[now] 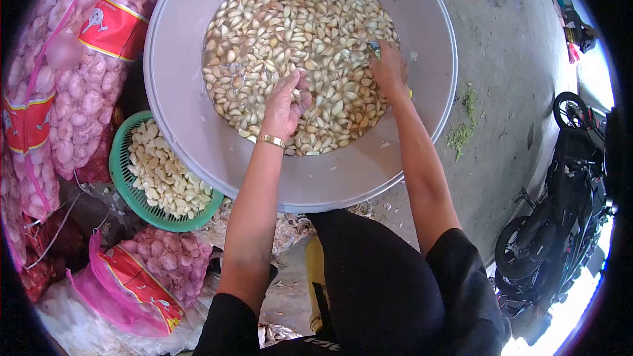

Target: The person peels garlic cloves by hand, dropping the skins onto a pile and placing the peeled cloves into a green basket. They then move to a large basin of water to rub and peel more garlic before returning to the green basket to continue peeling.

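A large grey tub point(178, 46) holds many garlic cloves point(303, 16) in water, most with skins on. My left hand point(283, 109), wearing a gold watch or bracelet point(271, 140) at the wrist, is over the cloves left of centre. Its palm is turned up and its fingers are curled around a pale garlic clove point(295, 96). At the tub's right side, my right hand point(390, 69) is closed around a small tool; a blue-green tip point(374, 47) shows by the fingers and a yellow bit point(410, 93) beside the wrist. I cannot tell what kind of tool it is.
A green basket point(120, 151) of peeled cloves point(165, 175) stands against the tub's lower left. Net sacks of garlic bulbs point(92, 102) line the left, with an opened pink net sack point(168, 257) below. Green scraps point(467, 122) lie on the concrete floor; a motorcycle point(554, 224) is at right.
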Tool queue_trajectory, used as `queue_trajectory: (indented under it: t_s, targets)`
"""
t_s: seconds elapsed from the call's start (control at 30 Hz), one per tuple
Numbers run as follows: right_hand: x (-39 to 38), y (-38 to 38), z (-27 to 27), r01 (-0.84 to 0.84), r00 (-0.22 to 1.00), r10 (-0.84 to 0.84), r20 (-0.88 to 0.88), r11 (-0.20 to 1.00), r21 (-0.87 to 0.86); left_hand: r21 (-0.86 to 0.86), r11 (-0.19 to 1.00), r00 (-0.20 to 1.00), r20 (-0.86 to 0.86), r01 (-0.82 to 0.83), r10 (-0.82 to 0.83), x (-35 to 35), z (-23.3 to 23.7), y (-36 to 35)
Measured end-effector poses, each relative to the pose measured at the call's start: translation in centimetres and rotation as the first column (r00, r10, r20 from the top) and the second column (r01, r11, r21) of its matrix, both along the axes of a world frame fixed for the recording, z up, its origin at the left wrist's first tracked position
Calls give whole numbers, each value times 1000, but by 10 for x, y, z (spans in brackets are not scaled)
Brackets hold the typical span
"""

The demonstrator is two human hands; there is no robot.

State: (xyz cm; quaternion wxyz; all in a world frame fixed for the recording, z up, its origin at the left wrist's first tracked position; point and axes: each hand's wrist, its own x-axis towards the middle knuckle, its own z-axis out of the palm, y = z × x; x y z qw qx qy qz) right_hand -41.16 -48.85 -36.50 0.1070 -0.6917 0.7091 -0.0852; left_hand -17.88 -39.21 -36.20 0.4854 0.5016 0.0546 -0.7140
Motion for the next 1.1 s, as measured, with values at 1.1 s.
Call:
queue_trajectory:
  t_s: [1.1]
  targets:
    - [87,73,51,-186,789,50,612,969,161,-160,986,968,-251,-54,12,-2,-20,-3]
